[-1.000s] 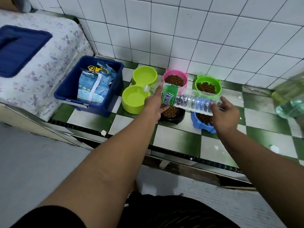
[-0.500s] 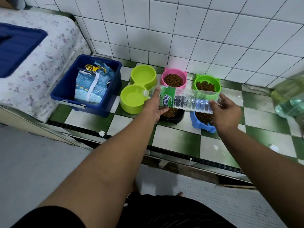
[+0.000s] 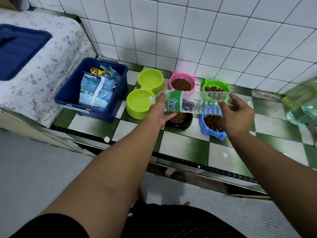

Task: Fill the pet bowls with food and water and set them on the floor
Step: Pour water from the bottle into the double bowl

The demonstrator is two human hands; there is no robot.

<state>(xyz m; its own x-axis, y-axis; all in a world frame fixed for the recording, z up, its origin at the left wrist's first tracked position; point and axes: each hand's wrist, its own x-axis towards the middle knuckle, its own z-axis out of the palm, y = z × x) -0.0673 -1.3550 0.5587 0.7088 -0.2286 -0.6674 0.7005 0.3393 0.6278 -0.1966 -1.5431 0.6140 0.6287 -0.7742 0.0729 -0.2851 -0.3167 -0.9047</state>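
Over the near well of the lime double bowl (image 3: 135, 112), the left hand (image 3: 160, 112) grips a clear plastic bottle (image 3: 190, 103) at its green label, fingers curled under it and the thumb on top. The right hand (image 3: 237, 115) holds the same bottle at its base end, pinching it between thumb and fingertips. The bottle lies almost level and is carried in the air by both hands, with its mouth pointing left and sitting just above the near well's right edge. Whether water is running from the mouth I cannot tell; both wells have a pale sheen that looks like water.

Beneath the bottle, a black bowl (image 3: 186, 124) and a blue bowl (image 3: 205, 130) stand side by side on the green and white checked tabletop (image 3: 188, 146), each holding brown kibble. Beyond them, against the white tiled wall (image 3: 188, 40), a pink bowl (image 3: 171, 80) and a green bowl (image 3: 216, 83) with small ears on their rims also hold kibble.

Left of the double bowl stands a dark blue bin (image 3: 68, 97) with a pale blue food bag (image 3: 96, 90) upright inside it. Further left, a blue lid (image 3: 18, 50) lies on a flower-printed cover (image 3: 51, 69). At the far right edge a blurred, translucent container (image 3: 301, 103) shows
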